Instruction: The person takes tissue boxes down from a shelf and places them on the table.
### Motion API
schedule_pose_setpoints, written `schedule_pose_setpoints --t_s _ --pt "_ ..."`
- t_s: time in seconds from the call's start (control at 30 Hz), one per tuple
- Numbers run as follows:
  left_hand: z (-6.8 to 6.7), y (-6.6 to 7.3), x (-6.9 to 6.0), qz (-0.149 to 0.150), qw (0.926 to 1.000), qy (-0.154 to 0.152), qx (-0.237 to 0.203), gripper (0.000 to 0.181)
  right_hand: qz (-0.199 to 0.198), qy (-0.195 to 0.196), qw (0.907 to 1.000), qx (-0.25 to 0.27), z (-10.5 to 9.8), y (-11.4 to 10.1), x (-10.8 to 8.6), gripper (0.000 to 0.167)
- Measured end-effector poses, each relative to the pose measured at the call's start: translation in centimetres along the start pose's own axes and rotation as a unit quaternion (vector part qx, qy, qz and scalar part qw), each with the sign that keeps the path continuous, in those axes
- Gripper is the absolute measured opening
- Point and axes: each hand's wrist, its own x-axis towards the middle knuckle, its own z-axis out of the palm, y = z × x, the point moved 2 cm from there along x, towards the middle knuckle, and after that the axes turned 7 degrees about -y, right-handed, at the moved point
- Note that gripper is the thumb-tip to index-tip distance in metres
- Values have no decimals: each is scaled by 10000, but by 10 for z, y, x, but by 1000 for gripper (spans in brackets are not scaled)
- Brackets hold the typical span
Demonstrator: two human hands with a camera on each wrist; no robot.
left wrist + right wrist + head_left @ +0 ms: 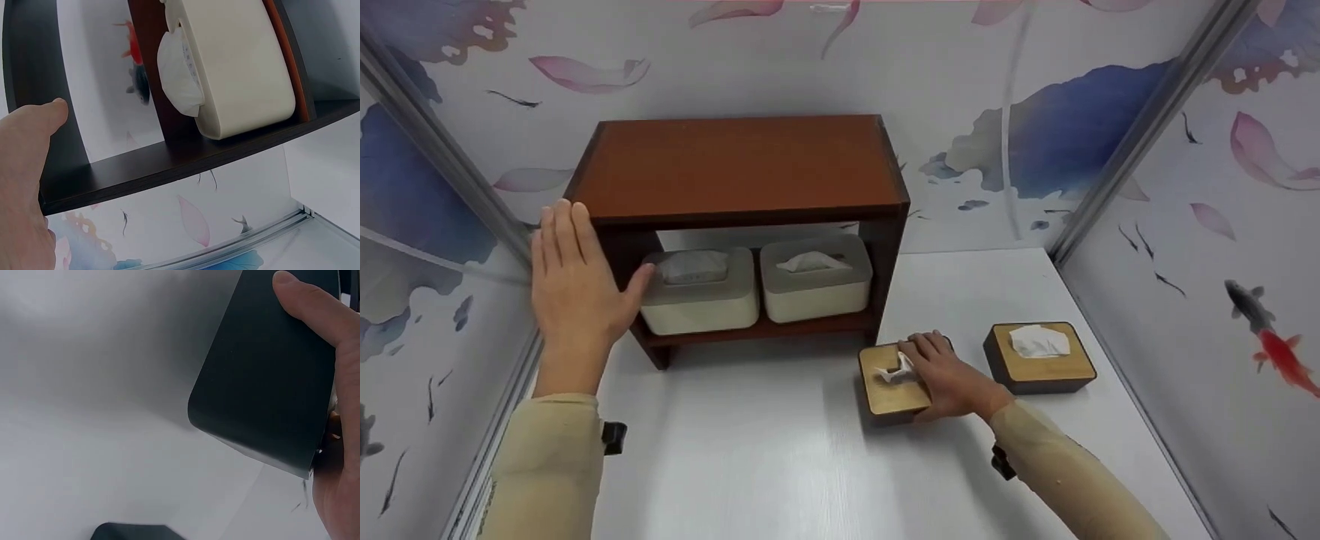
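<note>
My right hand [949, 375] grips a tissue box with a wooden lid and dark sides [883, 381], over the white table in front of the shelf's right end. The thumb presses the box's dark wall [264, 377] in the right wrist view; the other fingers reach across to the far side. Whether the box touches the table, I cannot tell. A white tissue pokes from its lid. My left hand [577, 285] lies with straight fingers against the left side of a brown wooden shelf [742, 165], its thumb spread toward the front edge. In the left wrist view the hand [25, 180] rests at the dark frame's corner.
Two cream tissue boxes with grey lids, one left [701, 307] and one right [817, 296], stand inside the shelf. Another wooden-lidded tissue box [1039, 360] sits on the table [735, 450] at the right. Patterned wall panels [952, 67] enclose the table on three sides.
</note>
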Motion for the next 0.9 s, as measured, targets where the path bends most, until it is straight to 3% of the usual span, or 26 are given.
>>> schedule_pose_setpoints --t_s 0.2,0.9 --pt "0 0 0 2 10000 36 7 103 378 -127 9990 186 3 21 -9 122" --pt "1 1 1 -9 10000 73 41 104 876 -23 9953 401 7 72 -13 120"
